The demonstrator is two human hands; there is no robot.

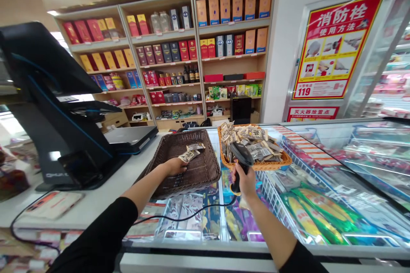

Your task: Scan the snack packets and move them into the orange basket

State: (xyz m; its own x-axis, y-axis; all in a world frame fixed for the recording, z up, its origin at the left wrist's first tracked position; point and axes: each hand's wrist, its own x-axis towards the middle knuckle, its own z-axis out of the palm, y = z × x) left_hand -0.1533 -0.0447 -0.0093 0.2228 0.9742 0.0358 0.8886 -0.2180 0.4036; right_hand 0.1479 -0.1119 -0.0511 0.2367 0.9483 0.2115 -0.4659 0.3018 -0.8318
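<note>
My left hand (176,166) reaches over the dark brown wicker basket (166,147), its fingers closed on a small snack packet (188,156). Another small packet (196,146) lies just beyond it in that basket. In my right hand (245,179) is a black barcode scanner (241,155), held upright by its handle with the head tilted toward the left. A black cable (205,208) runs from the handle down to the left. Behind the scanner stands an orange wicker basket (282,163) heaped with similar small packets (256,134).
Both baskets rest on a glass-topped chest freezer (230,232) with bagged goods inside. To the left are a black checkout terminal (64,128) and a flat weighing scale (131,136) on a white counter (105,187). Shelves (173,36) of boxed goods line the back wall.
</note>
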